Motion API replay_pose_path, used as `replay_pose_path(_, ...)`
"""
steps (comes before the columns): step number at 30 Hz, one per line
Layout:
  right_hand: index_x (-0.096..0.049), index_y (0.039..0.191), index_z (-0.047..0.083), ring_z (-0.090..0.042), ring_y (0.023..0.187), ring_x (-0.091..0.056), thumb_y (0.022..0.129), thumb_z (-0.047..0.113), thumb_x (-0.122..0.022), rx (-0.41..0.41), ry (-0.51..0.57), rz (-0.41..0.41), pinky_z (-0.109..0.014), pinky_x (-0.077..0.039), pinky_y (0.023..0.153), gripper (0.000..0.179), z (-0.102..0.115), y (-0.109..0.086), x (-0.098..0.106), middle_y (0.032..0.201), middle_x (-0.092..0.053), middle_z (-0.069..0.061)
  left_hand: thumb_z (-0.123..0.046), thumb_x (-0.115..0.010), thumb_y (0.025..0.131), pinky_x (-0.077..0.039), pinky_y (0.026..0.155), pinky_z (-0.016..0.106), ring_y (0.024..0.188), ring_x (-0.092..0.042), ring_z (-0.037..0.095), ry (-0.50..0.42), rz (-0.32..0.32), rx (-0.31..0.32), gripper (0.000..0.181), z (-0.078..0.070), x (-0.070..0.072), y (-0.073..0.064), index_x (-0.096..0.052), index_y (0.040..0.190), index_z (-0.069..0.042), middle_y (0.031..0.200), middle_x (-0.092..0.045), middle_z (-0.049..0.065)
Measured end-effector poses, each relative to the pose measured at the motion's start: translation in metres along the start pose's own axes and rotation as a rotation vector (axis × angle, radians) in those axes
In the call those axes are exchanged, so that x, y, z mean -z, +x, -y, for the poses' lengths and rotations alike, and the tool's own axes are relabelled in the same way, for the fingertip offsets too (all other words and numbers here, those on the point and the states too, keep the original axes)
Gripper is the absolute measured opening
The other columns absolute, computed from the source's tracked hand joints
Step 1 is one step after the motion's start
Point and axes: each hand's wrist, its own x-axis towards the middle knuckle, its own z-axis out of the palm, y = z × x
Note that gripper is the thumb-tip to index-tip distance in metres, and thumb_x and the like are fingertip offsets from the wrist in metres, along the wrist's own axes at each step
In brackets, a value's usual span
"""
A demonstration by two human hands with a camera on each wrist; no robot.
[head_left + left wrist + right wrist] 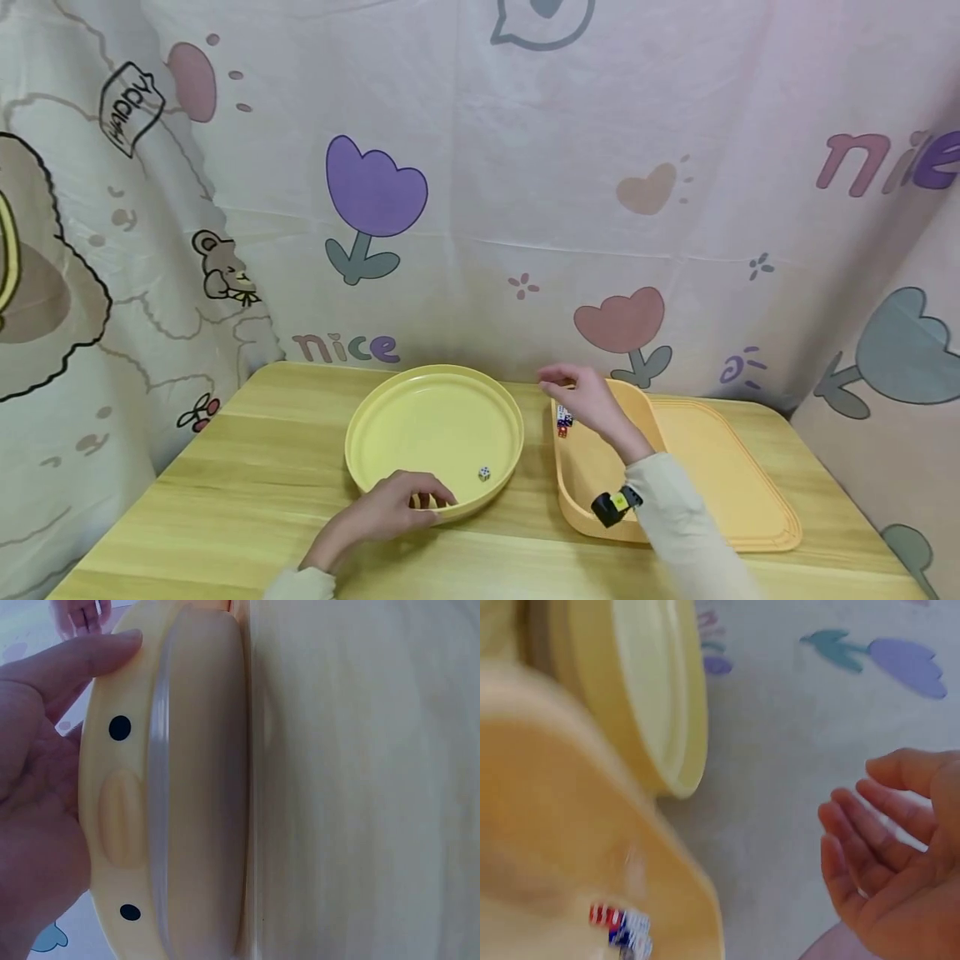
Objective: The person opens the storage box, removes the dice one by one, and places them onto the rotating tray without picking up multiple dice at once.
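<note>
A round yellow tray [427, 417] stands on the table, with one white die [484, 473] lying inside near its right front. My left hand [393, 504] grips the tray's front rim, fingers over the inside. Its thumb [112, 654] lies against the outer wall, which bears black dots and a raised oval. Over the far left corner of an orange bin [600, 467] hangs my right hand [585, 398], loosely curled and holding nothing. Below it, several red, blue and white dice [622, 928] lie grouped in the bin; the hand partly covers them in the head view.
A flat orange lid [720, 475] lies on the wooden table [300, 458] to the right of the bin. Behind and at both sides hangs a printed curtain [480, 167]. A small black device [617, 505] is strapped at my right wrist.
</note>
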Motion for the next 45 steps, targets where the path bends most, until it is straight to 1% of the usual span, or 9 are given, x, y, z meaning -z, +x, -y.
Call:
replay_pose_path(4,-0.069,0.111,0.000,-0.026,0.096,-0.063,0.092,0.010,-0.063,0.007,-0.020,0.026,-0.039,-0.052,0.079,0.022,-0.016,0.006,0.007,0.103,-0.070,-0.012,-0.008,-0.066,0.088,-0.048,0.068,0.024,0.081,-0.054,0.001,-0.002,-0.004,0.015,0.018,0.000,-0.001,-0.001,-0.071,0.105,-0.010,0.095,-0.066,-0.009)
replay_pose_path(9,-0.070,0.107,-0.002,-0.025,0.092,-0.062,0.090,0.008,-0.066,-0.039,0.000,0.028,-0.033,-0.051,0.073,0.021,-0.036,0.008,0.010,0.102,-0.068,-0.013,-0.008,-0.066,0.088,-0.048,0.068,0.024,0.081,-0.054,0.002,-0.007,-0.001,0.018,0.018,0.001,-0.001,-0.002,-0.071,0.105,-0.010,0.096,-0.065,-0.009)
replay_pose_path(15,-0.068,0.106,-0.007,-0.025,0.091,-0.063,0.089,0.005,-0.066,-0.130,0.061,0.023,-0.033,-0.051,0.077,0.021,-0.061,0.006,0.005,0.101,-0.068,-0.016,-0.007,-0.066,0.088,-0.048,0.067,0.024,0.081,-0.053,0.001,0.000,-0.006,0.004,0.019,0.003,-0.001,-0.004,-0.071,0.105,-0.009,0.094,-0.064,-0.009)
replay_pose_path(21,-0.069,0.105,-0.007,-0.025,0.092,-0.063,0.087,0.003,-0.068,-0.205,0.099,0.012,-0.033,-0.050,0.079,0.021,-0.080,0.007,-0.002,0.100,-0.069,-0.015,-0.006,-0.065,0.088,-0.048,0.067,0.024,0.081,-0.053,0.001,0.005,-0.004,-0.006,0.019,0.004,-0.002,-0.006,-0.070,0.105,-0.009,0.094,-0.064,-0.010)
replay_pose_path(24,-0.069,0.104,-0.007,-0.021,0.088,-0.062,0.084,0.000,-0.068,-0.209,0.098,0.056,-0.030,-0.050,0.076,0.021,-0.088,0.006,-0.005,0.098,-0.069,-0.015,-0.007,-0.066,0.088,-0.048,0.067,0.024,0.080,-0.053,0.001,0.007,-0.003,-0.001,0.018,0.004,-0.003,-0.006,-0.071,0.105,-0.009,0.093,-0.063,-0.011)
replay_pose_path(28,-0.066,0.102,-0.013,-0.019,0.085,-0.063,0.080,-0.007,-0.069,-0.195,0.135,0.154,-0.027,-0.050,0.072,0.023,-0.096,0.002,-0.008,0.095,-0.068,-0.019,-0.007,-0.066,0.088,-0.048,0.066,0.024,0.080,-0.053,0.001,0.005,-0.003,-0.007,0.018,0.005,-0.004,-0.006,-0.071,0.105,-0.009,0.094,-0.063,-0.010)
replay_pose_path(31,-0.064,0.101,-0.015,-0.022,0.085,-0.064,0.077,-0.009,-0.070,-0.204,0.164,0.189,-0.027,-0.050,0.073,0.025,-0.097,-0.002,-0.009,0.095,-0.068,-0.022,-0.007,-0.066,0.088,-0.048,0.066,0.024,0.081,-0.053,0.001,-0.001,-0.001,-0.014,0.018,0.005,-0.004,-0.006,-0.070,0.106,-0.009,0.094,-0.064,-0.009)
replay_pose_path(38,-0.066,0.099,-0.013,-0.015,0.082,-0.060,0.076,-0.010,-0.071,-0.301,0.190,0.189,-0.026,-0.048,0.071,0.024,-0.106,-0.004,-0.009,0.092,-0.068,-0.015,-0.008,-0.066,0.088,-0.047,0.067,0.024,0.081,-0.053,0.002,0.004,0.001,0.010,0.018,0.001,-0.002,-0.005,-0.071,0.106,-0.010,0.095,-0.064,-0.009)
replay_pose_path(45,-0.071,0.096,-0.005,-0.023,0.091,-0.059,0.075,-0.006,-0.074,-0.379,0.114,0.181,-0.033,-0.046,0.083,0.021,-0.113,-0.003,-0.006,0.092,-0.069,-0.010,-0.009,-0.067,0.088,-0.047,0.068,0.024,0.081,-0.053,0.002,0.034,0.004,0.032,0.018,-0.002,0.001,0.001,-0.071,0.106,-0.011,0.093,-0.063,-0.012)
